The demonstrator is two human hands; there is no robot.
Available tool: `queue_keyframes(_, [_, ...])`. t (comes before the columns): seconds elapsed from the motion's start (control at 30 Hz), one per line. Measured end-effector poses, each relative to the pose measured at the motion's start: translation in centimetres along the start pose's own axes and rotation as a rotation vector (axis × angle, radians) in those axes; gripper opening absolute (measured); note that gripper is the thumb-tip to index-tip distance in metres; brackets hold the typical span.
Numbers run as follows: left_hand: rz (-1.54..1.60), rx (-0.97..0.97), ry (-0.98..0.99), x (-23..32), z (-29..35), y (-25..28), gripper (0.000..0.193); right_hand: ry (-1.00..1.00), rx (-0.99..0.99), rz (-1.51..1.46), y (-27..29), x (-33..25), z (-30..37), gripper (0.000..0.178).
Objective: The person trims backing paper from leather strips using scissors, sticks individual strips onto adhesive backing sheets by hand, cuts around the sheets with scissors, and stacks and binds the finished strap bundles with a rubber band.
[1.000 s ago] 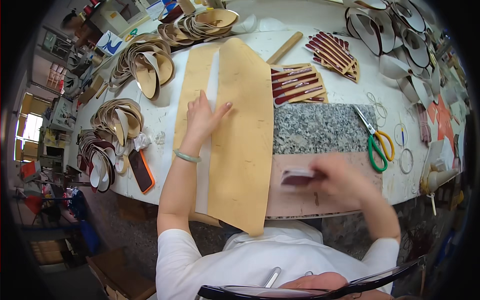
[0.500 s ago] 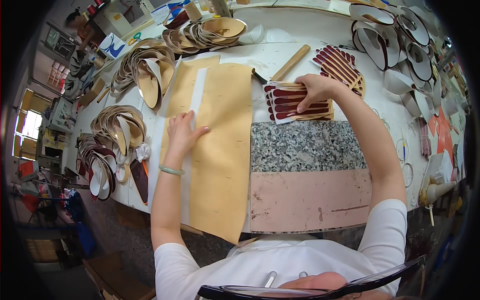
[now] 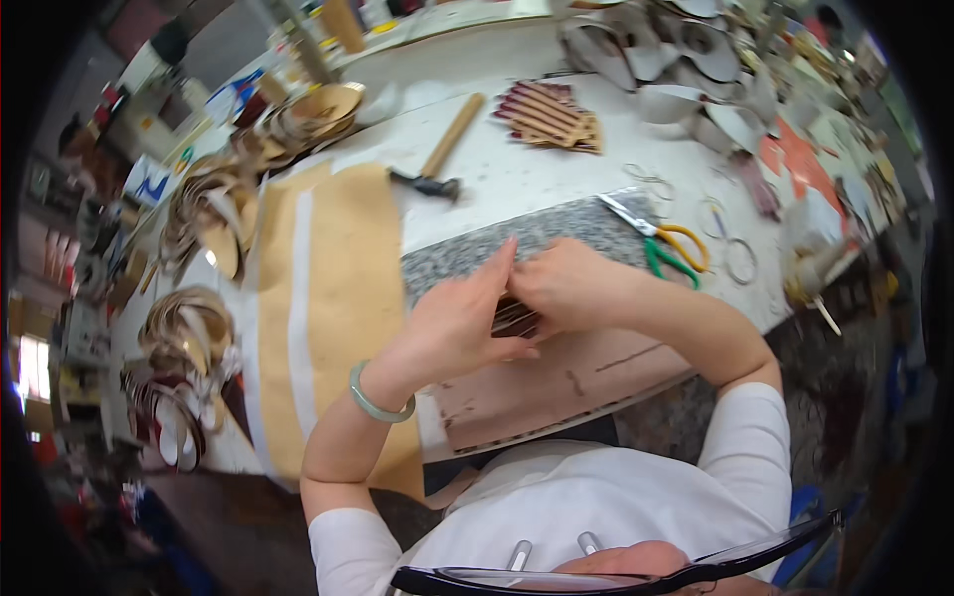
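Both my hands meet around a stack of dark-red and pale strip pieces (image 3: 516, 317), held over the slab and the pink board. My left hand (image 3: 459, 310), with a jade-coloured bangle above the wrist, presses the stack from the left, fingers pointing up and thumb below. My right hand (image 3: 564, 285) closes on the other side; its fingers hide much of the stack. Beneath lie a speckled grey stone slab (image 3: 596, 221) and a pink board (image 3: 497, 412) with dark marks. Left of them a tan sheet (image 3: 356, 263) with a white stripe lies lengthwise.
A hammer (image 3: 447, 149) lies beyond the slab. Another strip stack (image 3: 549, 117) sits farther back. Scissors (image 3: 651, 233) with orange and green handles rest at the slab's right. Curved shoe-upper pieces (image 3: 214, 214) line the left; white-lined ones (image 3: 696, 50) pile at back right.
The strip stack has come from beside the hammer toward me in my right hand. My left hand has left the tan sheet and joined it. The view has shifted; the scissors now show.
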State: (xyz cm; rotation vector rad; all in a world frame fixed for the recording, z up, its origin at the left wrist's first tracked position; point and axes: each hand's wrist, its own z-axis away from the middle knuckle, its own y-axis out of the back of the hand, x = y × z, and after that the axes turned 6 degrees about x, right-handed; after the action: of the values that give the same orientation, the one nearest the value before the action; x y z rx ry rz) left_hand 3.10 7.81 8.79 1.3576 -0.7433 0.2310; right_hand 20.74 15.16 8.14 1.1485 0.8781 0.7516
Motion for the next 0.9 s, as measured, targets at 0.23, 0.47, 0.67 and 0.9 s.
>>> queue_keyframes(0.23, [0.545,0.160,0.244,-0.5,1.1,-2.2,0.065,-0.076,1.052,-0.293,-1.1,8.4,8.8,0.043])
queue_keyframes(0.47, [1.890,0.454,0.600,-1.7,4.5,-8.8,0.037,-1.050,0.733,-0.256,-6.1,25.0,19.1,0.021])
queue_keyframes(0.67, [1.868,0.489,0.627,2.2,6.7,-10.5,0.038,-0.913,0.395,-0.397,-5.5,22.8,17.0,0.027])
queue_keyframes(0.9, [1.068,-0.375,0.833,3.1,7.9,-7.0,0.030,-0.958,0.273,-1.015,-6.7,18.3,16.3,0.039])
